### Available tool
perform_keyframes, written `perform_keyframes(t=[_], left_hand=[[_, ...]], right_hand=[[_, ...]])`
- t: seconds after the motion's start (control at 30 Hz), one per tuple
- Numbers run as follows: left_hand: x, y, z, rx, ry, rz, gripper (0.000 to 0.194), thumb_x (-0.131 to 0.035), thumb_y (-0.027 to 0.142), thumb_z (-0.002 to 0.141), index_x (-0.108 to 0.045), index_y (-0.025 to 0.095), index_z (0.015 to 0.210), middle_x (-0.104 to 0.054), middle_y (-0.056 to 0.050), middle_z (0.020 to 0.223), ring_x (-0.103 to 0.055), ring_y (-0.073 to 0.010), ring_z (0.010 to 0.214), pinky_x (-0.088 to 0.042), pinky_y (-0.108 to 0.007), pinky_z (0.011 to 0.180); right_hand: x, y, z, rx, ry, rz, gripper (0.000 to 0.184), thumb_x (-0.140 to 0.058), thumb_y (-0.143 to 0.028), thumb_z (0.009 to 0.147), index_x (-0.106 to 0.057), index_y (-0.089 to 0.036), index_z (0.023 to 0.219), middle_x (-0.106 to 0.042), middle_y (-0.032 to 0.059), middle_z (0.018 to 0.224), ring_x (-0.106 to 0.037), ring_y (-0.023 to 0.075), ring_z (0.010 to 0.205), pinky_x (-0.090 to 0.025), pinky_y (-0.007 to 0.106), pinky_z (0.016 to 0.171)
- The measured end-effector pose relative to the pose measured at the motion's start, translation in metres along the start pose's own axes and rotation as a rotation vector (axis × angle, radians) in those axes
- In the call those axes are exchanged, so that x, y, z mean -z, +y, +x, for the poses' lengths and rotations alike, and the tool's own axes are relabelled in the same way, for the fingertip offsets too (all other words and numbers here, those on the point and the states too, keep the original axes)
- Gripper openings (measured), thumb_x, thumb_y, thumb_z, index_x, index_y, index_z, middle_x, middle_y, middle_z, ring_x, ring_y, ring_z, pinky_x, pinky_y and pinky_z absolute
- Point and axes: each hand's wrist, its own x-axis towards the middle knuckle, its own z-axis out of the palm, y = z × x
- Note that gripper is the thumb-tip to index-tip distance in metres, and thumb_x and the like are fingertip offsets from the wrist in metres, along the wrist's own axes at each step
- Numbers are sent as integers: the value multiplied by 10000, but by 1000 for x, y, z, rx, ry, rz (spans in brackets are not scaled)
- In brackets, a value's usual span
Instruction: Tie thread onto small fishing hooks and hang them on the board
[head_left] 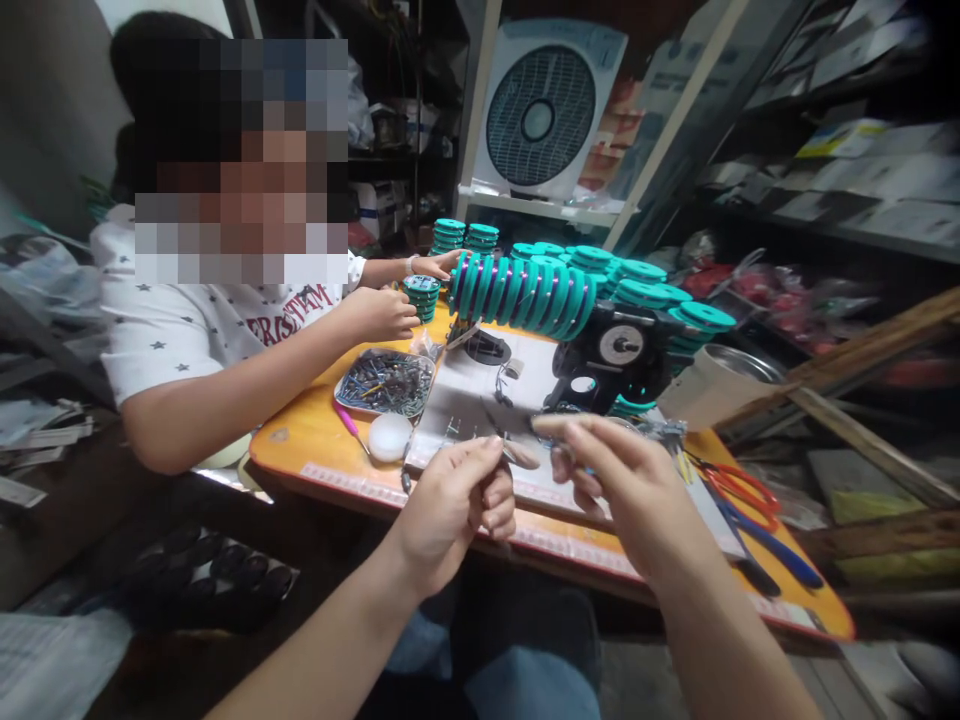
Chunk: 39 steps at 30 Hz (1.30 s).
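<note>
Above the front edge of the orange table (292,452), my left hand (454,515) is closed in a pinch, thumb pressed on the curled fingers. Whatever it pinches is too small or blurred to name. My right hand (626,485) is just right of it, fingers bent together with the thumb, partly smeared; a small thing between them cannot be made out. Behind both hands lies a white board (450,410) with small metal parts on it. A black winding machine (619,345) stands on the board, carrying a row of green spools (517,290).
Across the left side, a co-worker's hand (390,315) is near the spools. A tray of small metal parts (382,380), a white round lid (390,437) and a pink-handled tool (347,420) lie left. Blue-handled pliers (776,545), orange-handled pliers (750,495) and a can (720,385) are right.
</note>
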Motion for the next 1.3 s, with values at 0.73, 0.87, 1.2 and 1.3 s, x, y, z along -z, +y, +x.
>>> perform_keyframes(t=[0.73,0.87,1.2,1.3], left_hand=[[7,-16,-21,64,103,-90,276,-453,305,926,-526,127,728,-501,28,532,-255,-3,361,-170,-119,351],[12,-16,-27,116,128,-92,216,-461,261,913,-579,103,824,-529,-7,576,-251,-14,432,-134,-107,374],[16,-17,-38,86,214,14,225,-587,315,839,-592,108,751,-565,-34,583,-277,-30,457,-145,-120,373],[16,-17,-37,80,217,49,261,-580,324,838,-587,107,694,-498,5,501,-209,-17,422,-102,-123,376]], right_hand=[[-24,-14,48,-382,-283,762,329,-468,-376,897,-430,-180,635,-556,-5,497,-335,19,275,-192,86,253],[-24,-6,42,-267,-316,634,266,-530,-420,866,-573,-170,789,-589,1,565,-329,17,319,-201,102,287],[-33,17,6,-110,-594,303,200,-632,-365,835,-588,-172,862,-573,-18,690,-588,101,588,-465,221,583],[-38,20,3,-113,-556,326,181,-614,-354,853,-557,-184,834,-531,-40,642,-490,55,510,-354,158,468]])
